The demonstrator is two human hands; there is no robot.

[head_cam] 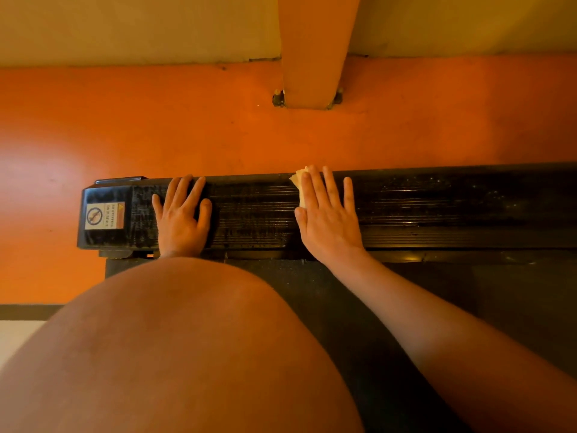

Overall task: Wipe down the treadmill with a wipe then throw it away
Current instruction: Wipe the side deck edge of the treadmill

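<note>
I see a pale yellow wipe, mostly hidden, on the black ribbed treadmill rail, which runs left to right. My right hand presses it with flat fingers. My left hand lies flat and empty on the rail, nearer its end cap.

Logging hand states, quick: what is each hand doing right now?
Left hand: open, flat on the treadmill side rail, holding nothing.
Right hand: open, pressing the wipe onto the rail.

Head view looks steeply down, seemingly close, at the treadmill rail.
</note>
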